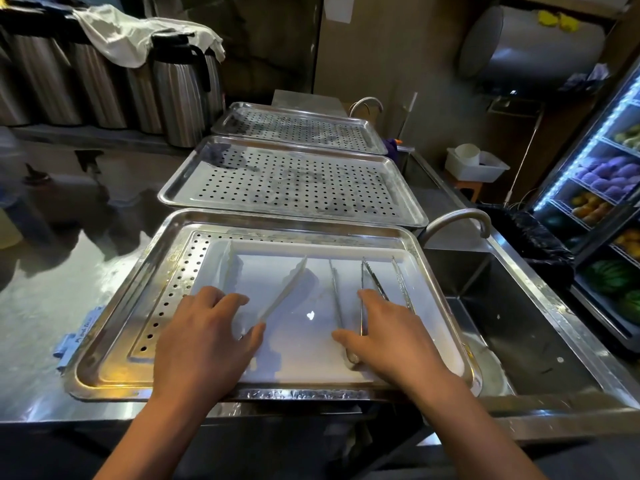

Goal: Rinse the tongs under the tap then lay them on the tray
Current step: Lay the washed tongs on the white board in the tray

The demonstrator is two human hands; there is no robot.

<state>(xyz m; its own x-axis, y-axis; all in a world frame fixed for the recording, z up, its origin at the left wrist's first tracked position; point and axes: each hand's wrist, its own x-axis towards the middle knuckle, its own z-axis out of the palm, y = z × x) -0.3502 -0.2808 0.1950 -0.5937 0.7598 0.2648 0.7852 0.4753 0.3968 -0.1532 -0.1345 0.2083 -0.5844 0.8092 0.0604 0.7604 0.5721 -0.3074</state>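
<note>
The nearest steel tray [114, 341] holds a white board with tongs lying on it. White plastic tongs [284, 292] lie splayed at the left; my left hand [207, 337] rests flat on them, fingers spread and the thumb touching one arm. Metal tongs [336, 292] lie to the right, their hinge end showing under my right hand [391, 337]. That hand lies over them with the fingers stretched out. A second pair of metal tongs [401, 282] runs under its fingers. The tap [460, 218] curves over the sink [512, 306] on the right; no water is visible.
Two perforated steel trays [294, 181] [298, 128] stand in a row behind the near one. Steel flasks [180, 84] under a cloth line the back left. A lit fridge with fruit [602, 188] and a black bin bag [533, 237] stand right of the sink.
</note>
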